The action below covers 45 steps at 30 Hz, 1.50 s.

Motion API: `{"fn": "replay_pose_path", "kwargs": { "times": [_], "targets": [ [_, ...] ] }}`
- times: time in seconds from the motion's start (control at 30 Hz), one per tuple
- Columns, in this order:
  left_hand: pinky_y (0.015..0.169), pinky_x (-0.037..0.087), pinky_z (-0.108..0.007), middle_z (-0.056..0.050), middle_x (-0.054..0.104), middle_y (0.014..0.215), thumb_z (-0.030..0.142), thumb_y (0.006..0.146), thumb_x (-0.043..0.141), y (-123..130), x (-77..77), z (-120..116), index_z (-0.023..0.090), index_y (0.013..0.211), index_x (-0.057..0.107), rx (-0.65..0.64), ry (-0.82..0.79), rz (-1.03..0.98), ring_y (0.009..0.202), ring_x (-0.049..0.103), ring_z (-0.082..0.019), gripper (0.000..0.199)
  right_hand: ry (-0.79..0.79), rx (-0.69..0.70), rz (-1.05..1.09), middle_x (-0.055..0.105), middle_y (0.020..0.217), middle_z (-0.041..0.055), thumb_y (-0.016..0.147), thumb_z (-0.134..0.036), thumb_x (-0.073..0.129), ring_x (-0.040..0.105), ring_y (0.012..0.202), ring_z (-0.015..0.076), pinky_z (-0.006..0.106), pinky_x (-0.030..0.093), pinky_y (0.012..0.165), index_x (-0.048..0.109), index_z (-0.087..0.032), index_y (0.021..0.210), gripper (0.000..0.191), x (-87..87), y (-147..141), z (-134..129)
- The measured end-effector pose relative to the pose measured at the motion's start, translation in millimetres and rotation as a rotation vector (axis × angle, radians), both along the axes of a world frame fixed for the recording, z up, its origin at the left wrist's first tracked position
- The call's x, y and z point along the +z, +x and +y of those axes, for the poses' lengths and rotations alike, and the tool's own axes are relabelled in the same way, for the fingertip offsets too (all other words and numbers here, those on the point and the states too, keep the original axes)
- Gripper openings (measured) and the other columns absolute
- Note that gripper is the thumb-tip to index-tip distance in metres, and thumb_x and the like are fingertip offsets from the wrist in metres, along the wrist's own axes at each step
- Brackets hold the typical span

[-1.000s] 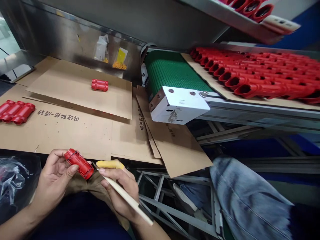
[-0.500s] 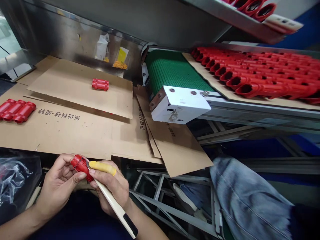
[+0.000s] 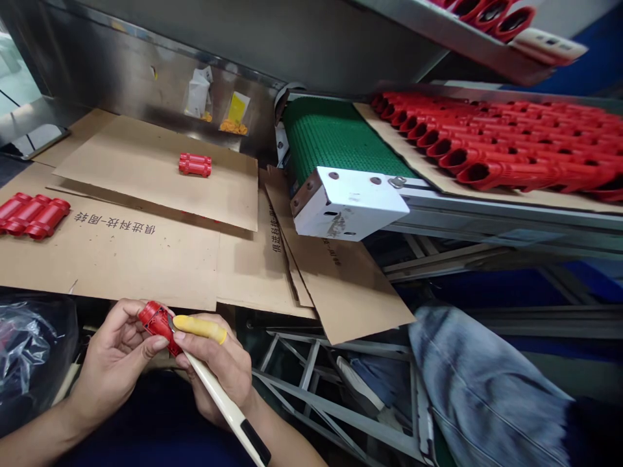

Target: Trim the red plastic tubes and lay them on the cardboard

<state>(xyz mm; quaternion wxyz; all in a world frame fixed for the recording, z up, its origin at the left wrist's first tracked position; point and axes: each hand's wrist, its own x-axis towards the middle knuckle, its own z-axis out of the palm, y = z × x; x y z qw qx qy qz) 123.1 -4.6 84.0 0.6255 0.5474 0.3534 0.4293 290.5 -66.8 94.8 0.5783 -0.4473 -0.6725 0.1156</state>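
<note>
My left hand (image 3: 114,360) is closed around a red plastic tubular part (image 3: 158,324), its thumb pressed on the part's side. In my right hand (image 3: 221,363) is a knife (image 3: 217,392) with a long cream handle and a black end piece. A yellow finger cot (image 3: 199,327) covers the right index finger, which lies along the tool. The short metal blade touches the red part's side; its tip is partly hidden by the finger. Both hands are close together, just below the cardboard's front edge.
Cardboard sheets (image 3: 121,259) cover the bench, bearing one red part (image 3: 195,164) and several red parts (image 3: 34,215) at left. A green conveyor (image 3: 335,139) carries rows of red parts (image 3: 535,143) on the right. A plastic bag (image 3: 36,357) lies left; a denim-clad leg (image 3: 467,376) is at right.
Both hands keep the same grip and position. The knife's handle has shifted very slightly, its black end a little lower and to the right.
</note>
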Motion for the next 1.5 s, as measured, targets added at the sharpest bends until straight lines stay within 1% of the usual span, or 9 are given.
{"fn": "replay_pose_path", "kwargs": {
  "times": [0.2, 0.47, 0.77, 1.03, 1.2, 1.3, 1.4, 1.43, 1.5],
  "targets": [
    [0.078, 0.060, -0.016, -0.004, 0.078, 0.097, 0.021, 0.087, 0.080, 1.5, 1.0, -1.4, 0.019, 0.098, 0.064, 0.047, -0.015, -0.003, 0.083, 0.076, -0.011, 0.019, -0.018, -0.050, 0.007, 0.072, 0.115, 0.0158, 0.094, -0.004, 0.060, 0.069, 0.109, 0.0243, 0.040, 0.063, 0.092, 0.066, -0.014, 0.127, 0.036, -0.4, -4.3, -5.4],
    [0.080, 0.060, -0.015, -0.003, 0.078, 0.101, 0.025, 0.089, 0.079, 0.8, 3.1, -0.8, 0.021, 0.100, 0.064, 0.022, -0.009, 0.021, 0.087, 0.076, -0.010, 0.019, -0.029, 0.015, 0.054, 0.072, 0.115, 0.0151, 0.102, -0.015, 0.058, 0.069, 0.111, 0.0227, 0.037, 0.062, 0.093, 0.065, -0.014, 0.126, 0.025, 1.8, 0.4, -4.2],
    [0.082, 0.058, -0.013, 0.001, 0.078, 0.102, 0.022, 0.089, 0.079, 0.3, 1.6, -1.4, 0.023, 0.101, 0.065, 0.012, 0.001, 0.012, 0.087, 0.075, -0.008, 0.018, -0.046, -0.003, 0.036, 0.073, 0.114, 0.0140, 0.100, -0.010, 0.059, 0.069, 0.110, 0.0221, 0.036, 0.063, 0.092, 0.065, -0.015, 0.125, 0.027, 3.5, -0.7, -4.3],
    [0.079, 0.060, -0.016, -0.002, 0.078, 0.102, 0.024, 0.089, 0.079, 1.4, 3.1, -0.5, 0.022, 0.101, 0.064, 0.018, -0.010, 0.009, 0.086, 0.076, -0.010, 0.019, -0.065, 0.013, 0.020, 0.072, 0.116, 0.0145, 0.095, -0.007, 0.064, 0.069, 0.109, 0.0225, 0.037, 0.063, 0.090, 0.066, -0.016, 0.124, 0.031, 6.6, 1.2, -4.9],
    [0.076, 0.061, -0.019, -0.004, 0.077, 0.095, 0.023, 0.088, 0.079, 0.7, 0.2, -1.6, 0.020, 0.099, 0.062, 0.025, -0.016, 0.023, 0.083, 0.076, -0.014, 0.020, -0.139, 0.022, 0.012, 0.071, 0.117, 0.0140, 0.094, -0.006, 0.062, 0.068, 0.115, 0.0235, 0.038, 0.063, 0.094, 0.062, -0.018, 0.125, 0.033, 5.9, 3.3, -5.7],
    [0.076, 0.060, -0.016, -0.003, 0.076, 0.092, 0.021, 0.088, 0.079, 0.9, -1.9, -2.2, 0.020, 0.099, 0.062, 0.026, 0.009, 0.035, 0.082, 0.075, -0.012, 0.020, -0.138, 0.045, -0.088, 0.071, 0.116, 0.0153, 0.094, -0.008, 0.062, 0.066, 0.116, 0.0256, 0.043, 0.062, 0.095, 0.059, -0.017, 0.122, 0.030, 4.1, 6.2, -2.8],
    [0.072, 0.060, -0.016, -0.001, 0.075, 0.089, 0.022, 0.088, 0.079, 1.2, -2.7, -1.3, 0.021, 0.102, 0.059, 0.029, -0.008, 0.005, 0.077, 0.074, -0.011, 0.025, -0.066, 0.042, -0.211, 0.070, 0.118, 0.0179, 0.096, -0.008, 0.061, 0.065, 0.111, 0.0258, 0.044, 0.062, 0.092, 0.060, -0.015, 0.123, 0.028, 2.9, 8.4, -1.1],
    [0.070, 0.060, -0.018, -0.002, 0.075, 0.089, 0.023, 0.087, 0.080, 1.1, -2.9, -0.6, 0.021, 0.104, 0.057, 0.027, -0.043, -0.021, 0.076, 0.074, -0.012, 0.029, -0.051, 0.039, -0.183, 0.071, 0.116, 0.0176, 0.097, -0.010, 0.061, 0.066, 0.110, 0.0256, 0.045, 0.062, 0.092, 0.060, -0.016, 0.122, 0.026, 3.1, 9.2, -1.5],
    [0.069, 0.062, -0.023, -0.003, 0.075, 0.092, 0.025, 0.086, 0.082, 0.4, -3.1, 1.4, 0.023, 0.110, 0.052, 0.011, -0.139, -0.090, 0.076, 0.075, -0.015, 0.039, -0.089, 0.018, 0.019, 0.072, 0.113, 0.0151, 0.102, -0.018, 0.060, 0.070, 0.110, 0.0251, 0.044, 0.062, 0.093, 0.062, -0.019, 0.120, 0.018, 4.8, 12.5, -3.9]
  ]
}}
